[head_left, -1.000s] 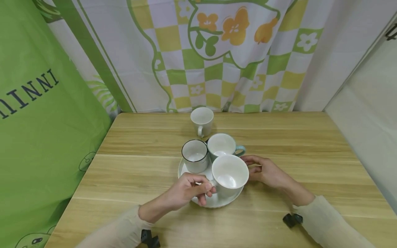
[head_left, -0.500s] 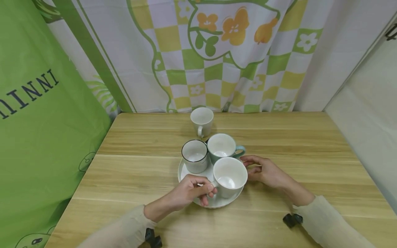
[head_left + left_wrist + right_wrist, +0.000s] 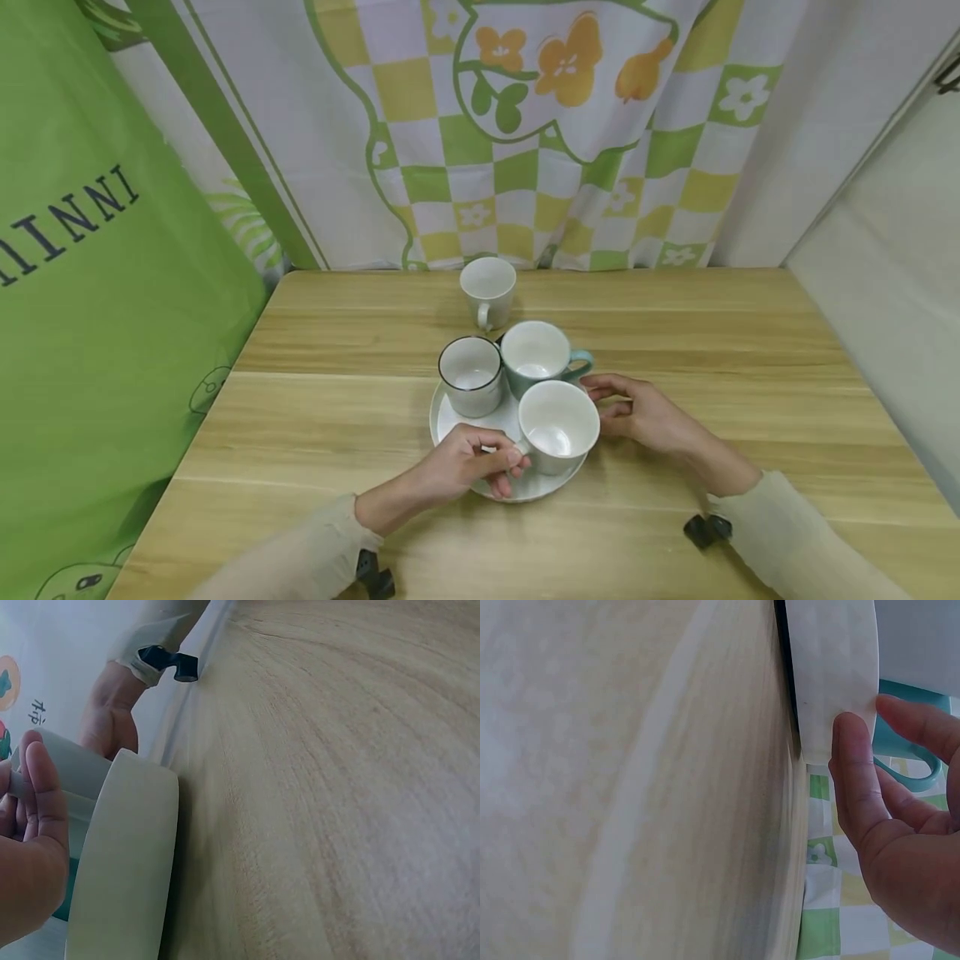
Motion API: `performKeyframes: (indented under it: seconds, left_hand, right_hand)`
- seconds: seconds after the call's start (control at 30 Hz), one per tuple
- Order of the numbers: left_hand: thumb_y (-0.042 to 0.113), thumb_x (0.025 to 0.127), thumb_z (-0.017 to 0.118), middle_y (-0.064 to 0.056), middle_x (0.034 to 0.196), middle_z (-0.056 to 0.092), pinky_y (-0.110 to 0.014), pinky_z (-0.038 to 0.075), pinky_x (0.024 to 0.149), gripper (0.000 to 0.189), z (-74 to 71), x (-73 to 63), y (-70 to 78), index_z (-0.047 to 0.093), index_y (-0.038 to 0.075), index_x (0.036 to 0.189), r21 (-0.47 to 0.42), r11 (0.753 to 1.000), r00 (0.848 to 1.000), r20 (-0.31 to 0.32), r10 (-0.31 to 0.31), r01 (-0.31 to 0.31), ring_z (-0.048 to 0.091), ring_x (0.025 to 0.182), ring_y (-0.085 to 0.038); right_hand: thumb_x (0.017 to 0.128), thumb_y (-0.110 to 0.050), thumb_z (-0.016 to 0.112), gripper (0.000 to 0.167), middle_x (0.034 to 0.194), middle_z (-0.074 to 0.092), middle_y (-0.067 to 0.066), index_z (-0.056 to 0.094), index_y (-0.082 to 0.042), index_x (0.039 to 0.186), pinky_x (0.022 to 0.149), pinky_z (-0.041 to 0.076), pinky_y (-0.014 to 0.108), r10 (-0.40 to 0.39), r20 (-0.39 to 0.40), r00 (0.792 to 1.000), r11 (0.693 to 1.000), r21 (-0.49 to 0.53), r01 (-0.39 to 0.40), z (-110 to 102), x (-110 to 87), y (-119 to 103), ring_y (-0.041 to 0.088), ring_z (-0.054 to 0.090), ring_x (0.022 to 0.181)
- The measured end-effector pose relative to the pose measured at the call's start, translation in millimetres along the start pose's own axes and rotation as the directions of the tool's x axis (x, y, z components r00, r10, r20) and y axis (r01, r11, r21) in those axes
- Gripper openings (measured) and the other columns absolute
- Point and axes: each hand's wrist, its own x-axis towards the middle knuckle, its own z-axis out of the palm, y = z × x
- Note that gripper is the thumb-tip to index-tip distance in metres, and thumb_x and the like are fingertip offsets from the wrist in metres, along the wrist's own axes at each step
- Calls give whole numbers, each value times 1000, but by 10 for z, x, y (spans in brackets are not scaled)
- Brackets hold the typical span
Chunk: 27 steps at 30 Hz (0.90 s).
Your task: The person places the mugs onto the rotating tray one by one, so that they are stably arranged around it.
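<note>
My left hand (image 3: 472, 462) pinches the handle of a white mug (image 3: 558, 429), which stands at the front right of a round white tray (image 3: 436, 421). Behind it on the tray are a mug with a teal outside (image 3: 536, 354) and a white mug with a dark rim (image 3: 472, 387). The fingers of my right hand (image 3: 637, 415) rest against the tray's right side. In the right wrist view, that hand's fingertips (image 3: 851, 731) touch the tray's outer wall (image 3: 832, 667), below the teal handle (image 3: 915, 776). From the left wrist, the tray wall (image 3: 124, 855) hides part of the mugs.
Another white mug (image 3: 489, 293) stands on the wooden table (image 3: 337, 333) behind the tray, its handle toward me. A patterned curtain (image 3: 517, 167) hangs along the table's back edge. Green cloth (image 3: 135, 333) lines the left side.
My left hand has moved slightly right and down with the white mug, lowering it at the tray's front right. The right hand stays at the tray's side.
</note>
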Motion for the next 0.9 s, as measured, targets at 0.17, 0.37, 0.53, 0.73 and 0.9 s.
performKeyframes:
  seconds: [0.17,0.37,0.53,0.73,0.9]
  left_hand:
    - [13,100,60,-45,105,61,-31,63,71,32,-12,20,-7,65,-17,109,22,999,999,13,-32,31,69,67,-4]
    - [17,100,61,-41,103,65,-29,63,68,35,-33,41,43,66,-16,109,73,995,997,38,-72,69,70,68,-6]
    - [16,101,59,-39,109,66,-27,62,69,33,-71,25,74,65,-15,110,98,993,994,81,-80,72,70,72,-6]
    - [10,98,63,-38,97,68,-28,62,72,26,-149,-31,94,66,-12,111,134,989,996,52,-72,64,70,72,-7]
    - [8,94,69,-34,86,69,-30,63,70,20,-158,-48,124,69,-9,104,176,983,999,-6,-47,47,70,70,-7]
  right_hand:
    - [90,-10,74,64,133,56,28,44,-1,146,82,59,25,3,-7,1000,1000,-27,-3,2,3,10,17,72,92]
    - [88,-15,77,69,132,56,28,44,1,146,82,59,25,-11,-9,1000,999,-31,11,10,-9,-6,19,72,94]
    - [88,-14,77,68,131,57,27,44,1,145,82,58,25,-18,-12,1000,999,-36,17,15,-12,-10,25,70,101]
    - [88,-13,76,66,130,59,25,46,-1,145,82,58,25,-10,-16,1000,999,-52,9,26,-6,-3,24,69,103]
    - [88,-12,76,66,130,58,27,45,0,145,81,58,24,-19,-14,1000,999,-51,18,21,-7,-6,26,70,102]
